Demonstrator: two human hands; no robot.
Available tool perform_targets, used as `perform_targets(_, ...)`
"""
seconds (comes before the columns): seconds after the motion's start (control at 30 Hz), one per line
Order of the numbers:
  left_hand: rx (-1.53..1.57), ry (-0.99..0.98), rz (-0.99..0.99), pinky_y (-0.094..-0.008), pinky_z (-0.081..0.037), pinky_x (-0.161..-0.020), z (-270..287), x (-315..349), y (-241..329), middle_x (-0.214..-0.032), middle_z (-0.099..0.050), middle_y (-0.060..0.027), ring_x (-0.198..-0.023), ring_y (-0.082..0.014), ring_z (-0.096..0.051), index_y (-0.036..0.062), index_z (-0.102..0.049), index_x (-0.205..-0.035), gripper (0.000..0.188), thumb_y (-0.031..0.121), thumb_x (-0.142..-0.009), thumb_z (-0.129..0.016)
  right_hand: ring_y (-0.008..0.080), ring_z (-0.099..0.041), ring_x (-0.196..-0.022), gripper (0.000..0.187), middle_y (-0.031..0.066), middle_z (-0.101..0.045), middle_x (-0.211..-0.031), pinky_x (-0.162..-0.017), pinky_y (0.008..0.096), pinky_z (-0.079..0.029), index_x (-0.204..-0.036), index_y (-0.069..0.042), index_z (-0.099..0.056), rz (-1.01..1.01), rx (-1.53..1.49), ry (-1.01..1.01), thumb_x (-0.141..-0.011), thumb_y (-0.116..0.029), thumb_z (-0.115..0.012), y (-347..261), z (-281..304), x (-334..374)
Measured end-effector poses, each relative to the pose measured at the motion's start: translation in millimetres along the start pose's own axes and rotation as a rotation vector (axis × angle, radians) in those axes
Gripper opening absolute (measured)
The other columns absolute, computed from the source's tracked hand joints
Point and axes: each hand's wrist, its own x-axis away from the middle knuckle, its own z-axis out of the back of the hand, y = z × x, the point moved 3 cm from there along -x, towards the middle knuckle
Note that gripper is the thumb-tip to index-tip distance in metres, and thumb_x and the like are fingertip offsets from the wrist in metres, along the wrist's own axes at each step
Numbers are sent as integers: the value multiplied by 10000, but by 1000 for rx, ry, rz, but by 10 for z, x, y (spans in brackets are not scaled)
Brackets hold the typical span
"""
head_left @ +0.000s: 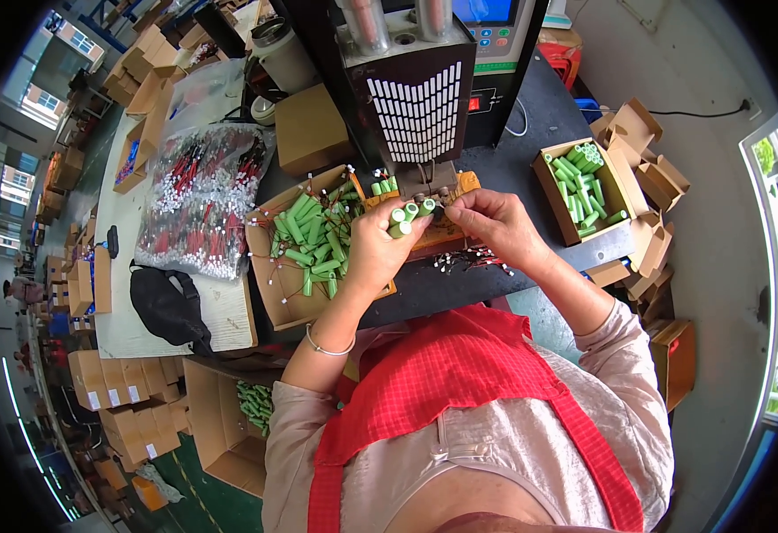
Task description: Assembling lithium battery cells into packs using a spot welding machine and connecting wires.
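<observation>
Cartons of supplies crowded a dark bench (518, 169) on either side of a tall machine (416, 107) with a slotted black guard. One open box (265, 289) of green cylinders, many with wires on them, stood by the person's left arm; a smaller box (556, 213) of cylinders sat to the right, both presumably kept within easy reach.

Right under the machine's head (429, 180), the left hand (376, 253) was closed round a small bunch of green cylinders (400, 229), pale ends outward, probably so that several could be presented one by one. The right hand (506, 235) had its thumb and fingers drawn together just beside them, likely for fine placing. The two hands nearly met, though I couldn't tell whether they touched.

Whatever the right fingertips pinched, if anything, was too small to make out, and the left palm hid part of the bunch. Below, an orange block (433, 242) was partly covered by the hands, and thin wire leads (473, 259) lay tangled near its edge. My view cut off the machine's top.
</observation>
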Motion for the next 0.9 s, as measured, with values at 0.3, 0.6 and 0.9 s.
perform_targets(0.3,-165,86,-126,-295,-473,-566,-9,-50,1,-727,-630,-120,-629,-194,-624,14,-618,-892,166,60,-743,-676,22,-463,-554,202,-37,-529,-644,-478,190,-387,-841,-9,-619,-24,59,-11,-859,-209,-598,12,-24,-136)
perform_targets(0.6,-129,78,-54,-266,-471,-576,3,-18,-57,-731,-642,-76,-637,-140,-602,11,-629,-895,175,73,-743,-691,38,-502,-612,233,-11,-571,-698,-544,191,-429,-920,2,-612,-15,21,-38,-885,-223,-560,-9,27,-85)
perform_targets(0.9,-181,226,67,-237,-514,-647,1053,114,-259,-986,-479,-71,-784,-120,-557,-8,-570,-1099,296,167,-860,-581,259,-603,-766,148,130,-599,-820,-675,319,-486,-877,0,-623,218,688,5,-738,-16,-577,375,874,221)
